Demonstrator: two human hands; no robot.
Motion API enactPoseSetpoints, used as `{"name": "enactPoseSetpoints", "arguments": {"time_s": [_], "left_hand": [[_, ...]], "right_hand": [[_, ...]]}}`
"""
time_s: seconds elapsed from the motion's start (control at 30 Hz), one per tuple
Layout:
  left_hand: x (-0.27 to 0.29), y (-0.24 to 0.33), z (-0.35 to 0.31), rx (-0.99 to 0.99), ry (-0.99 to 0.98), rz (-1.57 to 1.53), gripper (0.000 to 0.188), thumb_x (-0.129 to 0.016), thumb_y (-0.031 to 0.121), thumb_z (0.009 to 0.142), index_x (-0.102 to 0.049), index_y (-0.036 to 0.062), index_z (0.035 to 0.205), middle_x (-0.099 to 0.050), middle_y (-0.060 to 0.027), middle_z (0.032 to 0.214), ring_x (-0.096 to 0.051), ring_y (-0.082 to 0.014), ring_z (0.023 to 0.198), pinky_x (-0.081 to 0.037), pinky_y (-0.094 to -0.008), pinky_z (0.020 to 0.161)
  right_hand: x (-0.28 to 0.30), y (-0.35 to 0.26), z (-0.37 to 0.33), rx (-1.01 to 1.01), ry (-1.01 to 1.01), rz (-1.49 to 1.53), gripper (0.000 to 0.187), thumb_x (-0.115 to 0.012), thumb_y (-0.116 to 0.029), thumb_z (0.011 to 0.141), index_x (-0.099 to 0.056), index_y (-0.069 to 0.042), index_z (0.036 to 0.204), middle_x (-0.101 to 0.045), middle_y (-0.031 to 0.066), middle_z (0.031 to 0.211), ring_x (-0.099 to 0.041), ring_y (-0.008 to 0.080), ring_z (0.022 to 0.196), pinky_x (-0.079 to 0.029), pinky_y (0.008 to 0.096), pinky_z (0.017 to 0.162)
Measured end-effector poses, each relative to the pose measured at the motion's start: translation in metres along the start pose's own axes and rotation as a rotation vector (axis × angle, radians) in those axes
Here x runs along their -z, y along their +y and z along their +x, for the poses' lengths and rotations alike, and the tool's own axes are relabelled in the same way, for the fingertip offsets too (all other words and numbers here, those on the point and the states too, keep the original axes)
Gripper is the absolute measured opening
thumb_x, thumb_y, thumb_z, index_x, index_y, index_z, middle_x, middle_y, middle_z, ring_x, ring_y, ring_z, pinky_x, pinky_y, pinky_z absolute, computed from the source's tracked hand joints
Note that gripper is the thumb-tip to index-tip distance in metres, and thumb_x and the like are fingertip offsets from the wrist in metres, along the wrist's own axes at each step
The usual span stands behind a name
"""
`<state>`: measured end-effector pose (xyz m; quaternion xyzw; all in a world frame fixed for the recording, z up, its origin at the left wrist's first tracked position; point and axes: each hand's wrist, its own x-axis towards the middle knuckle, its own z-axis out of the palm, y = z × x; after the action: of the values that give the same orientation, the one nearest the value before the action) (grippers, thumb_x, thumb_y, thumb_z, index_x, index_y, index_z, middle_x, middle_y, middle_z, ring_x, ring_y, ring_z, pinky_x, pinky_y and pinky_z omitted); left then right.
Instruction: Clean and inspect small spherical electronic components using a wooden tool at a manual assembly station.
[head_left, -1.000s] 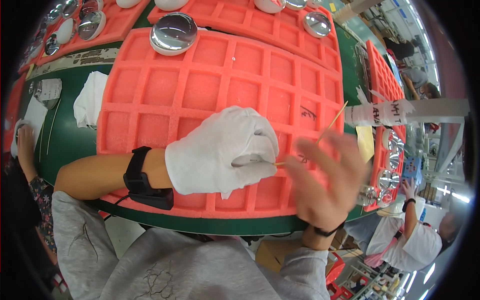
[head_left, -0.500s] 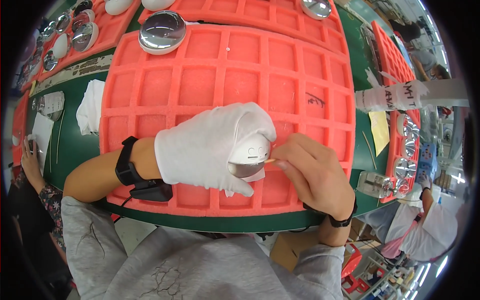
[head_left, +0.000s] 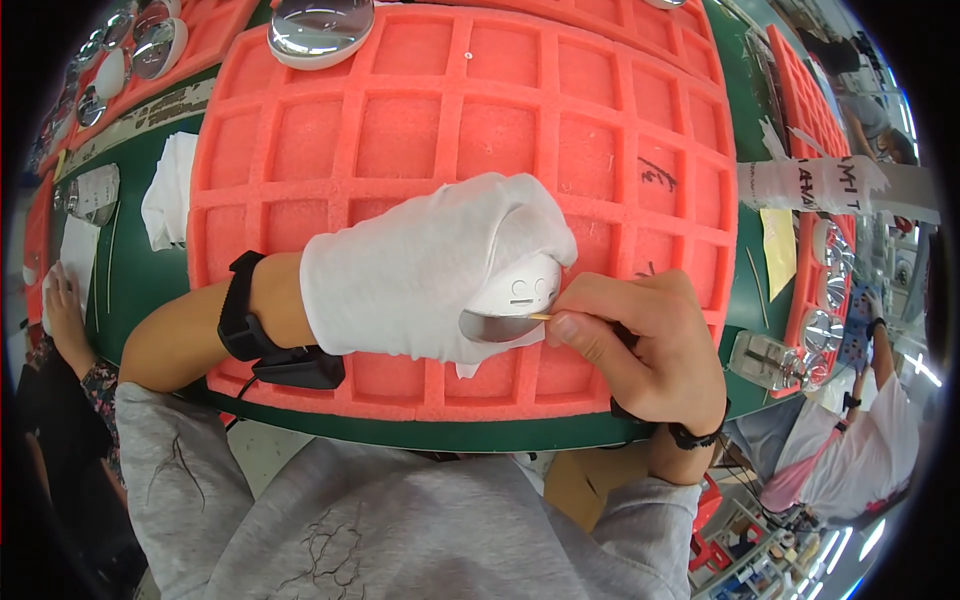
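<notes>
My left hand (head_left: 415, 265), in a white cloth glove, is closed around a round white housing with a dark mirrored lower side (head_left: 517, 292). Small molded shapes, among them two circles and a slot, show on its white back. Bare, my right hand (head_left: 655, 345) pinches a thin wooden stick (head_left: 541, 317) between thumb and forefinger. The stick's tip meets the piece near the border of white and mirror. Both hands are above a red foam tray (head_left: 480, 412) with square pockets. Part of the housing is hidden by the glove.
A larger mirrored dome (head_left: 320, 30) rests at the tray's far left corner. White cloth (head_left: 170, 190) lies to the left, a glass bottle (head_left: 765, 362) and yellow paper (head_left: 778, 255) to the right. Another person's hand (head_left: 66, 310) is at the far left. A wrapped post (head_left: 810, 186) stands at right.
The view has shifted slightly, so the tray's far part sits higher. My left hand still grips the housing, now turned a little, and the stick stays against its edge.
</notes>
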<state>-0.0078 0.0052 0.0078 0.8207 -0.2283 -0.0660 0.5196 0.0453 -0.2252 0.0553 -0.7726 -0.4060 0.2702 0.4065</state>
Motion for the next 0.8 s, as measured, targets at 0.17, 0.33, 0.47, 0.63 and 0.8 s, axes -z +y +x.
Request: {"name": "enactPoseSetpoints", "arguments": {"time_s": [0.17, 0.33, 0.47, 0.63, 0.8], "left_hand": [[-0.002, 0.001, 0.000, 0.119, -0.019, -0.103, 0.060, -0.090, 0.013, 0.063, -0.063, 0.0086, 0.116, -0.061, -0.0099, 0.115, -0.061, -0.0321, 0.101, -0.052, -0.0404, 0.087], [0.000, 0.000, 0.001, 0.034, -0.038, 0.031, 0.063, -0.089, 0.011, 0.059, -0.063, 0.0080, 0.116, -0.060, -0.0098, 0.114, -0.060, -0.0327, 0.100, -0.052, -0.0399, 0.087], [0.001, 0.000, 0.003, 0.085, -0.053, 0.024, 0.060, -0.088, 0.012, 0.059, -0.063, 0.0082, 0.113, -0.060, -0.0094, 0.113, -0.060, -0.0331, 0.099, -0.052, -0.0403, 0.085], [-0.003, -0.004, 0.000, 0.012, -0.019, 0.061, 0.056, -0.088, 0.015, 0.061, -0.064, 0.0093, 0.111, -0.060, -0.0086, 0.112, -0.060, -0.0333, 0.098, -0.051, -0.0416, 0.084], [-0.002, -0.002, 0.000, 0.023, 0.006, 0.032, 0.056, -0.089, 0.017, 0.061, -0.063, 0.0100, 0.111, -0.061, -0.0081, 0.112, -0.059, -0.0325, 0.101, -0.051, -0.0418, 0.085]], "right_hand": [[-0.002, -0.004, 0.002, -0.112, -0.010, 0.072, 0.010, -0.069, -0.007, 0.093, -0.070, 0.001, 0.088, -0.068, 0.0095, 0.069, -0.063, 0.0227, 0.054, -0.045, 0.0317, 0.051], [0.003, -0.010, 0.006, -0.107, -0.066, 0.021, 0.009, -0.068, -0.006, 0.093, -0.070, 0.001, 0.088, -0.068, 0.0098, 0.070, -0.063, 0.0216, 0.054, -0.044, 0.0317, 0.050], [0.006, -0.015, 0.011, -0.070, -0.114, -0.095, 0.008, -0.068, -0.005, 0.093, -0.070, 0.002, 0.089, -0.069, 0.0093, 0.071, -0.062, 0.0209, 0.052, -0.043, 0.0318, 0.050], [0.008, -0.002, 0.011, -0.073, -0.118, 0.023, 0.010, -0.067, -0.006, 0.095, -0.071, 0.002, 0.090, -0.069, 0.0094, 0.072, -0.059, 0.0195, 0.051, -0.041, 0.0304, 0.050], [0.011, 0.005, 0.006, -0.096, -0.128, 0.127, 0.012, -0.065, -0.007, 0.097, -0.070, 0.002, 0.090, -0.067, 0.0095, 0.071, -0.057, 0.0184, 0.052, -0.040, 0.0287, 0.051]]}}
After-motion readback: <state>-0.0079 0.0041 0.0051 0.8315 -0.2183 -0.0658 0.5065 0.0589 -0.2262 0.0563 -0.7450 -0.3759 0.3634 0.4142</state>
